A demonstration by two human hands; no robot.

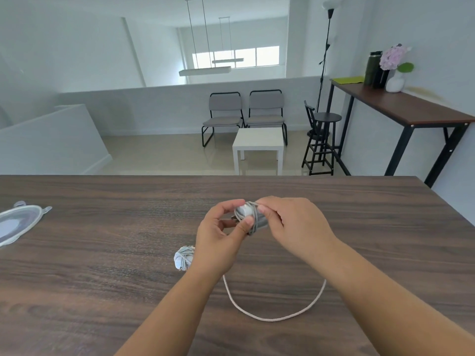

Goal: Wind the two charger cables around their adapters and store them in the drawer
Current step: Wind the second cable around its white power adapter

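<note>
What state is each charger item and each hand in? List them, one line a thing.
Left hand: grips the held adapter.
Right hand: pinches the cable at the adapter.
Held adapter: partly wound, off the table.
Loose cable: unwound loop lying on the table.
Second adapter: fully wound, resting on the table.

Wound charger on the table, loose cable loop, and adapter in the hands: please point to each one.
wound charger (183,258), head view, on its cable wraps.
loose cable loop (272,319), head view, on the loop's bottom.
adapter (244,209), head view, on its white end.
</note>
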